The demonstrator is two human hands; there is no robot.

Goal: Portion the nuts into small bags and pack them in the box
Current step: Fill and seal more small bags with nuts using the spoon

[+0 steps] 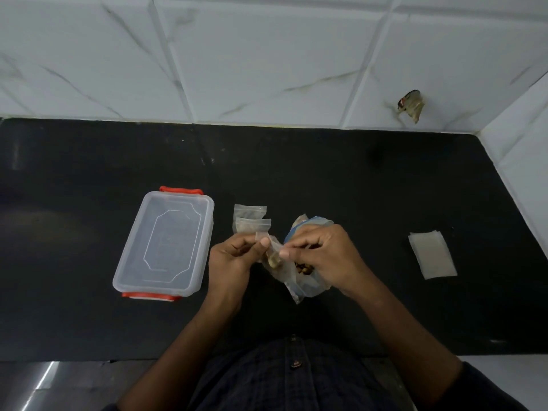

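**Small bag pinched between both hands above the counter**

Your left hand [234,256] pinches the top strip of a small bag [274,256] between thumb and curled fingers. Your right hand [320,256] grips the same bag's other edge with thumb and forefinger, its remaining fingers curled. A few nuts [275,262] show inside the bag. Under your right hand lies a larger nut bag [305,280] with a blue strip, resting on the counter [355,188] near the middle. Just behind your left hand two filled bags [252,222] lie overlapping. Left of them sits the box [164,243], clear with red clips, lid on. Well to the right, near the counter's right edge, is a stack of empty bags [431,253].
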